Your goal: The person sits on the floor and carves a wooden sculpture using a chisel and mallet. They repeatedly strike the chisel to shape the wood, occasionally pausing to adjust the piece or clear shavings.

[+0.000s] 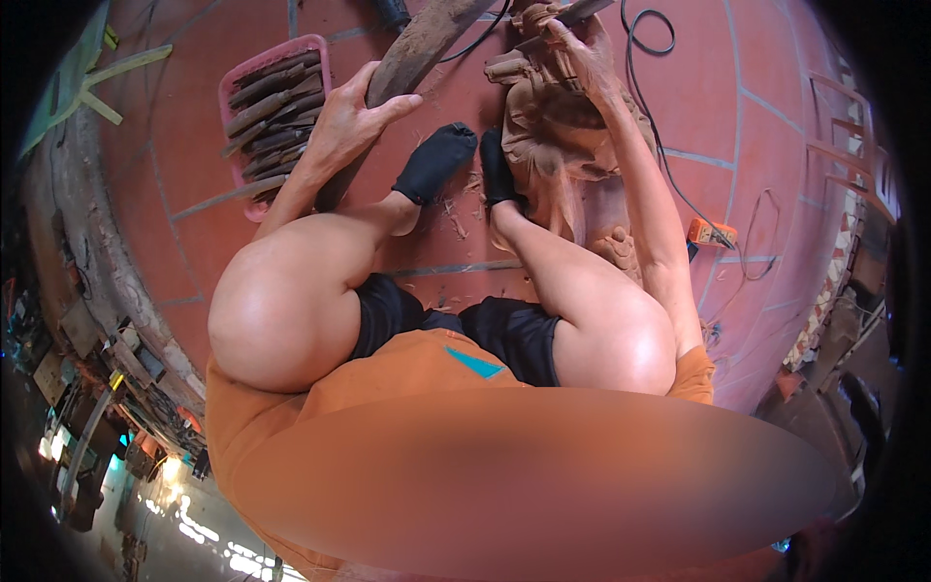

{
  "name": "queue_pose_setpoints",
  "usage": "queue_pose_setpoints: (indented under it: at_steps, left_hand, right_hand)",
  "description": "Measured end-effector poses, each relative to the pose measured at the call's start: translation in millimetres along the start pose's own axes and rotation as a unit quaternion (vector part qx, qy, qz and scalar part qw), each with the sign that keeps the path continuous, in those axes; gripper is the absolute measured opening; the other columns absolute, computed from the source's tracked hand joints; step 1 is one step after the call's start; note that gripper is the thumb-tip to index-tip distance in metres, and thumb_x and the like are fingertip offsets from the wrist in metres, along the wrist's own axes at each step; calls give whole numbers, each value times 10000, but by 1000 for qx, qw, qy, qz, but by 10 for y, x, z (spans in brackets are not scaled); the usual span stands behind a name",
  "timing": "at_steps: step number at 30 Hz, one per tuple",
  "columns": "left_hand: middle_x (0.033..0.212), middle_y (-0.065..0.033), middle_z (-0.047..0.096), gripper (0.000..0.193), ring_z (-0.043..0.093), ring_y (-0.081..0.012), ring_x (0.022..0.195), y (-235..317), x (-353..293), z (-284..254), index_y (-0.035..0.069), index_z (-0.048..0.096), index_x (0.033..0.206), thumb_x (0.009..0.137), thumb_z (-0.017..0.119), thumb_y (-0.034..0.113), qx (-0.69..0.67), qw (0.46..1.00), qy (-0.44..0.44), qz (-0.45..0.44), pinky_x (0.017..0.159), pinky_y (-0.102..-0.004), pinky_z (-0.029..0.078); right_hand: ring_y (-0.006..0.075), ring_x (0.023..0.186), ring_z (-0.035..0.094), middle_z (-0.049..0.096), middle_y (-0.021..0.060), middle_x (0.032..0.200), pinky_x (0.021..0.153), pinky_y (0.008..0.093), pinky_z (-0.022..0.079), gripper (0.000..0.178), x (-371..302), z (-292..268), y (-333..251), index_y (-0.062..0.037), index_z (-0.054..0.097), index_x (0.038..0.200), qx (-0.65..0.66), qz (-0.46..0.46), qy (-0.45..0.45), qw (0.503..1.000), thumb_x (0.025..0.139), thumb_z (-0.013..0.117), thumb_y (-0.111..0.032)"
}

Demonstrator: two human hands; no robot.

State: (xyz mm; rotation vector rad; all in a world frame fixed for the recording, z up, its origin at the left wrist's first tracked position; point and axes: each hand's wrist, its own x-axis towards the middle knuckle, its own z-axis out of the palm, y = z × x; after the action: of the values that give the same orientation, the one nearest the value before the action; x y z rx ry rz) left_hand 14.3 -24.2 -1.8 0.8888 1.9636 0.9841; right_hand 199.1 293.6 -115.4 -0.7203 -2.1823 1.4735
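My left hand (351, 121) is wrapped around a thick, dusty wooden bar (422, 53) that slants from the top edge down past my wrist. At the upper right, my right hand (587, 60) is closed around a dark, narrow tool (580, 12), which looks like a chisel. That tool lies across the top of a reddish-brown wood carving (543, 126) with folds and rounded shapes. The carving stands on the floor beside my right foot, partly hidden by my right forearm and leg. The tool's far end is cut off by the frame.
A pink plastic basket (225, 92) full of dark chisels (276, 116) sits left of my left arm. Wood shavings (454, 215) lie around my socked feet on the red tiles. A black cable (630, 82) runs right of the carving to an orange box (713, 233).
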Motion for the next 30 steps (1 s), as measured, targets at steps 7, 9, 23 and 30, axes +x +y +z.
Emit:
queue_pose_setpoints:
  at_steps: [7,9,23,30]
  left_hand:
    - [857,-23,641,543,584,-123,733,-36,-17,15,46,624,1269,905,776,419,8,999,-39,-2,672,-300,477]
    - [863,-29,644,549,587,-130,728,-36,-9,23,42,618,1277,908,776,416,20,999,-29,39,672,-301,478]
    - [889,-59,684,554,623,-146,754,124,97,75,29,597,1307,914,786,369,74,984,27,163,694,-315,505]
    - [843,-143,716,614,701,-251,748,118,171,105,55,560,1350,908,776,422,181,975,-17,128,710,-365,530]
  right_hand:
    - [225,912,706,729,78,996,810,361,536,309,21,162,-96,-93,659,1227,-111,-78,-84,987,948,740,-198]
    - [227,921,705,729,79,1004,815,361,535,305,4,181,-107,-93,659,1228,-128,-89,-89,984,951,736,-195]
    - [239,995,700,727,93,1074,860,370,531,282,-64,142,-136,-104,648,1238,-155,-113,-133,972,969,701,-174]
    - [318,876,708,731,127,943,771,415,535,229,-121,299,131,-73,671,1119,-152,-119,-87,977,940,722,-206]
